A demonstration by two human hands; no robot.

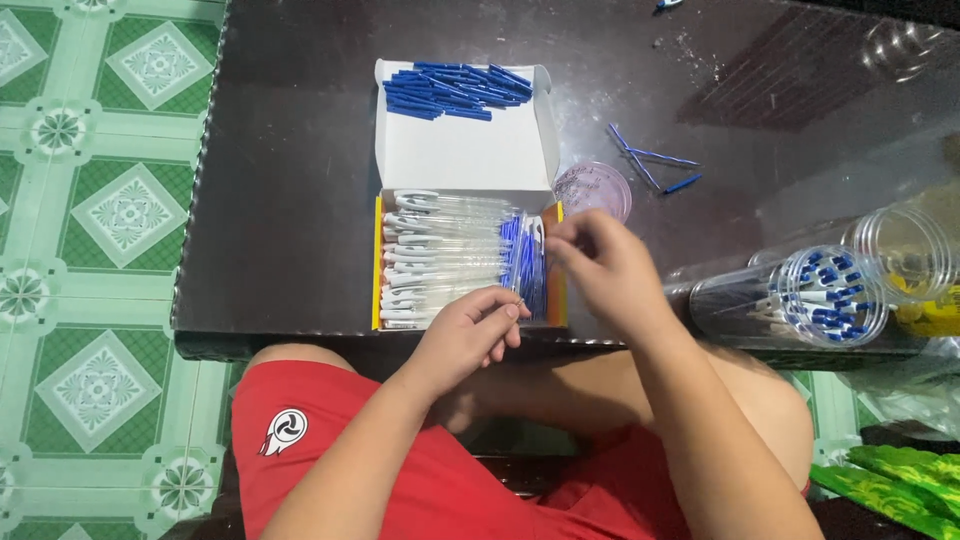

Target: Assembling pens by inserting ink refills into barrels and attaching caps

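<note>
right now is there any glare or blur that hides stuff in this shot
Head view: pale glare washes the dark table at upper right; the clear jars reflect light, so their contents are hard to read; the right hand looks slightly soft, the left hand and the box of pens are sharp.

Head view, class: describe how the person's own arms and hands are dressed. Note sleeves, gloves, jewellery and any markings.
Both arms are bare to the frame edge, with no sleeves showing. The left hand and right hand wear no gloves; no rings, watch or markings are visible.
</note>
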